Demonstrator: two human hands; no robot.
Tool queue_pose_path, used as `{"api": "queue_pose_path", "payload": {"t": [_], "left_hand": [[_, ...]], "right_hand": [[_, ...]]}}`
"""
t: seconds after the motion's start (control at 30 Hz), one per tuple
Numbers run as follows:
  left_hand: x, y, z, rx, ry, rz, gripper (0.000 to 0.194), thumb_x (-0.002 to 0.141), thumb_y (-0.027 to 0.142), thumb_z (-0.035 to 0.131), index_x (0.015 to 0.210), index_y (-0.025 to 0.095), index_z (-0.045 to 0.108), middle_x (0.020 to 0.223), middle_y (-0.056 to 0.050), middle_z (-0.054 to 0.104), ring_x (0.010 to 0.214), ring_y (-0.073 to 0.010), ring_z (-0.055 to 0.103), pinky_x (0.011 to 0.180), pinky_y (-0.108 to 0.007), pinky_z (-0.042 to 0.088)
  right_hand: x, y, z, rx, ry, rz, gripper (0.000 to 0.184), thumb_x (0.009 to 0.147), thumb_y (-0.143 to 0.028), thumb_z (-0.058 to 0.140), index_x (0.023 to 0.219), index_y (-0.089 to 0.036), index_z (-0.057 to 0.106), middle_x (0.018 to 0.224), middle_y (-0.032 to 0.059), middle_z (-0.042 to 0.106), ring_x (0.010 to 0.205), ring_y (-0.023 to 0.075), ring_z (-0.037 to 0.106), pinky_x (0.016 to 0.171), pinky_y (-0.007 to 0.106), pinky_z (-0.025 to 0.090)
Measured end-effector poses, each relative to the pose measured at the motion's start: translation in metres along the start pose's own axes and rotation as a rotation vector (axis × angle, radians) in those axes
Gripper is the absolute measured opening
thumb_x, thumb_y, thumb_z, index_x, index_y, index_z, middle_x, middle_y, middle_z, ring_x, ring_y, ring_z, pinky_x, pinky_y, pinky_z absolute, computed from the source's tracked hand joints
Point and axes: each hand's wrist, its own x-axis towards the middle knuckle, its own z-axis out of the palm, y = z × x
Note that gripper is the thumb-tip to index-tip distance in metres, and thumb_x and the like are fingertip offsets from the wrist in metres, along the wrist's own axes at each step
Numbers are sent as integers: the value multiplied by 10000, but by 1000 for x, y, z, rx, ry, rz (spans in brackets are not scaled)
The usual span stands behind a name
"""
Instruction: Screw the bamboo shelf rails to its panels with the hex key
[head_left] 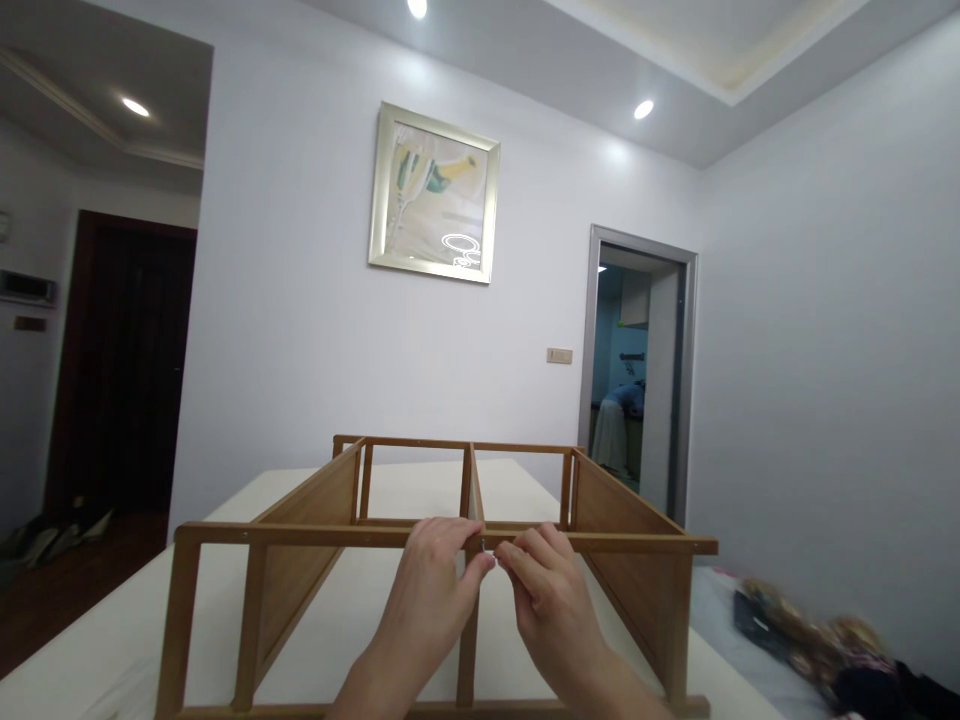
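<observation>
A wooden frame (300, 532) of rails and panels lies on a white table (112, 660) in front of me. My left hand (435, 590) and my right hand (551, 595) meet at the near top rail, where the middle divider joins it. Both hands have their fingertips pinched together at that joint. A tiny pale part shows between the fingertips; I cannot make out what it is.
A framed picture (435, 195) hangs on the far wall. An open doorway (637, 370) at the right shows a person bent over in another room. A dark door (120, 370) stands at the left. Dark cloth and a fuzzy thing (817, 630) lie at the right.
</observation>
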Motion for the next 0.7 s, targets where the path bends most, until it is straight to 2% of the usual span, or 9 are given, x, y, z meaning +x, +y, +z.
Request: {"api": "queue_pose_path", "payload": {"t": [0.17,0.33,0.47,0.7], "left_hand": [[0,1,-2,-7,-23,-17,264,786,152,660,1045,174,708,1048,-72,735,1029,-264,633,969,-471,466],[0,3,-3,-12,-24,-24,248,806,171,643,1044,175,710,1051,-75,736,1030,-265,636,970,-469,464],[0,3,-2,-12,-13,-18,242,808,174,635,1037,170,713,1035,-74,740,1020,-265,639,968,-470,464],[1,0,1,-16,-3,-12,230,813,182,629,1026,179,714,1012,-67,743,987,-258,643,942,-461,472]], "right_hand": [[-6,-4,6,-18,49,18,232,905,-39,447,861,-197,611,744,37,526,726,186,432,643,318,331],[-5,-3,6,29,50,49,257,920,-40,421,873,-203,613,762,37,525,735,182,446,644,317,368],[4,-2,-4,17,-10,11,275,899,-12,430,860,-201,626,773,46,545,750,190,439,639,319,377],[23,1,-19,-66,-190,-80,285,856,36,482,835,-199,641,778,45,554,757,191,422,657,327,364]]}}
